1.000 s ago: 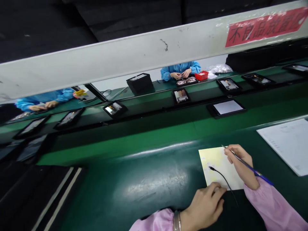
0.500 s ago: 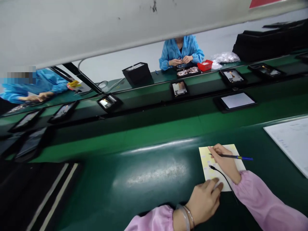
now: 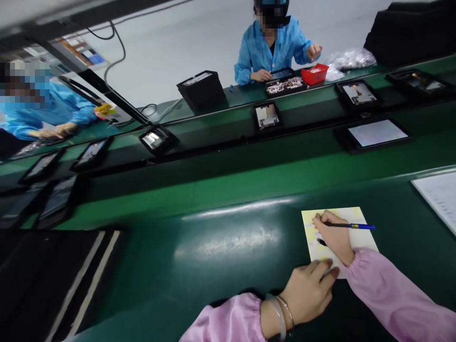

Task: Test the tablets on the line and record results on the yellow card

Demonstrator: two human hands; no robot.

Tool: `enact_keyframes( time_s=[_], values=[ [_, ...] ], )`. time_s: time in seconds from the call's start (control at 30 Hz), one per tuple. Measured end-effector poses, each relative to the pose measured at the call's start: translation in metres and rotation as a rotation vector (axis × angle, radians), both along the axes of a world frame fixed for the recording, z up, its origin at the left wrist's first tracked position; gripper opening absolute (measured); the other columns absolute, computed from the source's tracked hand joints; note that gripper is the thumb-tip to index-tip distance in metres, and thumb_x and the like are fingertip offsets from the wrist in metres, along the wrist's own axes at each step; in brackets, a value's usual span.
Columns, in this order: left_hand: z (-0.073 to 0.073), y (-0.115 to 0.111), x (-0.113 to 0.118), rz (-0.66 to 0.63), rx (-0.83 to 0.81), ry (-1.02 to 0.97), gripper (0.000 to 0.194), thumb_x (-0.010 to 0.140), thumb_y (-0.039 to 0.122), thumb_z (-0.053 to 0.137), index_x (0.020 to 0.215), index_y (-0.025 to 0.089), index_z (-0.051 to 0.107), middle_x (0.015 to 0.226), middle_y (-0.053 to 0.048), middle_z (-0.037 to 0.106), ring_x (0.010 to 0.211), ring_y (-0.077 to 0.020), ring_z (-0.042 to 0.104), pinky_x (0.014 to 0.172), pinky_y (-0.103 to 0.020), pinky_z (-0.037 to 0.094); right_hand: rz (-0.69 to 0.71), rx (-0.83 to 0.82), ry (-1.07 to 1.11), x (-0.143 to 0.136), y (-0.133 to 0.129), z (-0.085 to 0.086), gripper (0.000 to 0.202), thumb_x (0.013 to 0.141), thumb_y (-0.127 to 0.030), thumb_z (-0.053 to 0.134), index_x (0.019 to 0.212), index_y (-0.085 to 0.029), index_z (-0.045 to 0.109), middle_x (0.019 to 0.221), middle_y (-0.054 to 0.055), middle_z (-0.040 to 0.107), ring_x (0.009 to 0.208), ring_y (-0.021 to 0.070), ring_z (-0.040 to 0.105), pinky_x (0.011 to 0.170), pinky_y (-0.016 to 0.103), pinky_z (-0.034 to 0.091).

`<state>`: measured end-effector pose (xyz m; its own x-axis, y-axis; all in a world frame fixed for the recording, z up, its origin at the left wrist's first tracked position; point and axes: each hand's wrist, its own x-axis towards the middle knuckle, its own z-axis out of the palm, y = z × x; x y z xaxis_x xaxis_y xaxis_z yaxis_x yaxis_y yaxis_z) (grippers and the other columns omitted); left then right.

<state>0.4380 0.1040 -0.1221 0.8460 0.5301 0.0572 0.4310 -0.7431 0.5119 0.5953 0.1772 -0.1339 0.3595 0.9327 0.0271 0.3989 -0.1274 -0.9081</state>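
Observation:
A pale yellow and white sheet of paper (image 3: 363,232) lies on the green table. My right hand (image 3: 335,235) is closed around a dark pen with a blue end (image 3: 359,226), its tip low over the paper's upper left part. At the paper's lower edge rests my left hand (image 3: 309,289), fingers spread and slightly bent, holding nothing. The dark tip of a black cable (image 3: 321,242) shows on the paper beside my right hand, which hides the rest of it.
Several devices in black trays, one of them a tablet with a white screen (image 3: 378,133), line the green belt beyond the table. Two people in blue work across it, near a red bin (image 3: 314,74). White papers (image 3: 440,192) lie at right.
The view has shifted, showing more of the people opposite. My right hand now covers most of the cable. The person opposite has raised a hand beside the red bin.

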Motion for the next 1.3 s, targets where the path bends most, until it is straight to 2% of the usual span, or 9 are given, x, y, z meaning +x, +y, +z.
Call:
enact_keyframes(
  time_s=[0.2,0.53,0.7,0.8,0.9,1.0,1.13,1.23,1.3],
  values=[
    [0.002,-0.001,0.001,0.016,-0.012,-0.020,0.046,0.099,0.025,0.052,0.143,0.015,0.043,0.141,-0.009,0.056,0.117,-0.0232,0.061,0.085,-0.036,0.060,0.023,0.030,-0.045,0.000,0.002,-0.001,0.042,0.089,-0.044,0.058,0.060,-0.023,0.036,0.054,-0.003,0.045,0.048,0.0162,0.045,0.044,0.025,0.036],
    [0.000,-0.001,0.001,0.035,-0.016,-0.038,0.045,0.099,0.024,0.051,0.142,0.015,0.044,0.140,-0.009,0.057,0.116,-0.0227,0.062,0.085,-0.034,0.060,-0.012,0.017,0.063,-0.003,-0.001,0.001,0.041,0.087,-0.040,0.064,0.061,-0.023,0.037,0.050,-0.006,0.041,0.037,0.0143,0.045,0.032,0.020,0.033],
    [0.000,-0.001,0.001,0.031,-0.030,-0.028,0.045,0.100,0.023,0.049,0.144,0.016,0.042,0.143,-0.009,0.055,0.120,-0.0228,0.060,0.088,-0.034,0.059,-0.065,0.072,0.221,0.007,-0.001,0.000,0.044,0.093,-0.040,0.069,0.060,-0.022,0.046,0.055,-0.001,0.053,0.055,0.0199,0.059,0.049,0.024,0.045],
    [0.000,-0.001,0.000,0.022,-0.045,-0.025,0.044,0.101,0.023,0.047,0.144,0.016,0.042,0.143,-0.009,0.055,0.125,-0.0226,0.058,0.091,-0.035,0.059,-0.091,0.132,0.317,0.013,0.001,0.001,0.048,0.099,-0.050,0.072,0.067,-0.022,0.049,0.057,-0.003,0.052,0.050,0.0158,0.050,0.048,0.023,0.038],
    [0.001,0.000,0.000,0.016,-0.059,-0.031,0.044,0.101,0.022,0.048,0.144,0.016,0.042,0.142,-0.009,0.056,0.127,-0.0221,0.057,0.095,-0.035,0.058,-0.081,0.170,0.383,0.015,0.003,0.002,0.051,0.102,-0.057,0.070,0.072,-0.022,0.049,0.055,-0.006,0.041,0.046,0.0134,0.036,0.043,0.023,0.026],
    [0.000,-0.001,0.000,0.026,-0.069,-0.038,0.047,0.098,0.018,0.049,0.144,0.017,0.042,0.141,-0.009,0.057,0.126,-0.0218,0.058,0.095,-0.035,0.059,-0.050,0.198,0.404,0.013,0.004,0.004,0.052,0.104,-0.057,0.069,0.073,-0.021,0.049,0.056,-0.006,0.041,0.049,0.0143,0.036,0.047,0.025,0.028],
    [-0.010,-0.002,0.000,0.024,-0.014,-0.095,0.052,0.092,0.014,0.051,0.143,0.017,0.045,0.138,-0.011,0.059,0.120,-0.0241,0.063,0.089,-0.036,0.063,0.001,0.237,0.400,0.011,0.004,0.008,0.042,0.104,-0.054,0.071,0.083,-0.020,0.058,0.065,-0.004,0.049,0.059,0.0169,0.046,0.055,0.025,0.036],
    [-0.026,-0.001,0.002,0.039,0.115,-0.202,0.050,0.088,0.011,0.047,0.138,0.015,0.050,0.129,-0.013,0.064,0.108,-0.0236,0.069,0.080,-0.033,0.065,0.057,0.260,0.400,0.013,0.004,0.011,0.035,0.103,-0.054,0.071,0.100,-0.019,0.068,0.080,0.001,0.060,0.066,0.0191,0.054,0.056,0.026,0.041],
    [-0.038,-0.001,0.005,0.068,0.204,-0.274,0.047,0.088,0.009,0.044,0.134,0.016,0.055,0.123,-0.013,0.067,0.101,-0.0217,0.072,0.075,-0.029,0.064,0.104,0.280,0.401,0.014,0.003,0.013,0.034,0.104,-0.054,0.070,0.108,-0.020,0.073,0.096,0.005,0.064,0.080,0.0225,0.061,0.066,0.027,0.048]
  ],
)
